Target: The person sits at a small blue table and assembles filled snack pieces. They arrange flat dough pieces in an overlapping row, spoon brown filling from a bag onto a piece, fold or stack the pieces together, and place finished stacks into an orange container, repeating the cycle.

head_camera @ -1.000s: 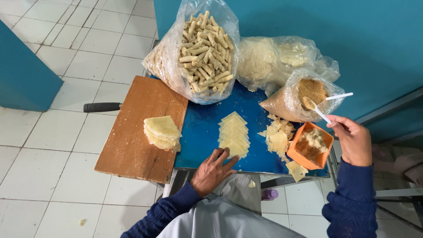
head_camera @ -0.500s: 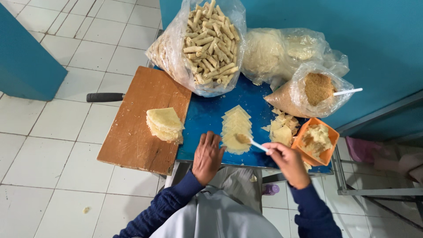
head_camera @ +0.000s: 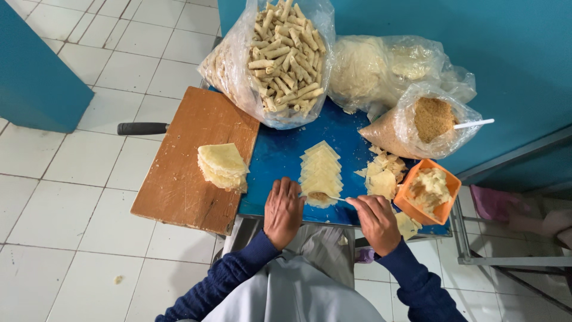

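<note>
My left hand (head_camera: pixel 283 210) rests flat on the blue table (head_camera: pixel 277 158), its fingers at the left edge of a row of overlapping pale dough wrappers (head_camera: pixel 320 170). My right hand (head_camera: pixel 375 219) grips a small white spoon (head_camera: pixel 337 198), whose tip lies on a dab of brown filling (head_camera: pixel 319 195) on the nearest wrapper. A stack of wrappers (head_camera: pixel 221 165) sits on the wooden board (head_camera: pixel 190 161) to the left. An orange bowl (head_camera: pixel 444 209) with pale scraps stands right of my right hand.
At the back, a clear bag of finished rolls (head_camera: pixel 280 56), a bag of pale dough (head_camera: pixel 381 68) and a bag of brown filling (head_camera: pixel 426 122) with a white spoon in it. Loose wrapper pieces (head_camera: pixel 382 176) lie near the bowl. White tiled floor, blue walls, a metal frame (head_camera: pixel 506 259) at right.
My right hand came from the filling bag down to the nearest wrapper with the spoon. My left hand slid up beside the wrappers. The view moved closer.
</note>
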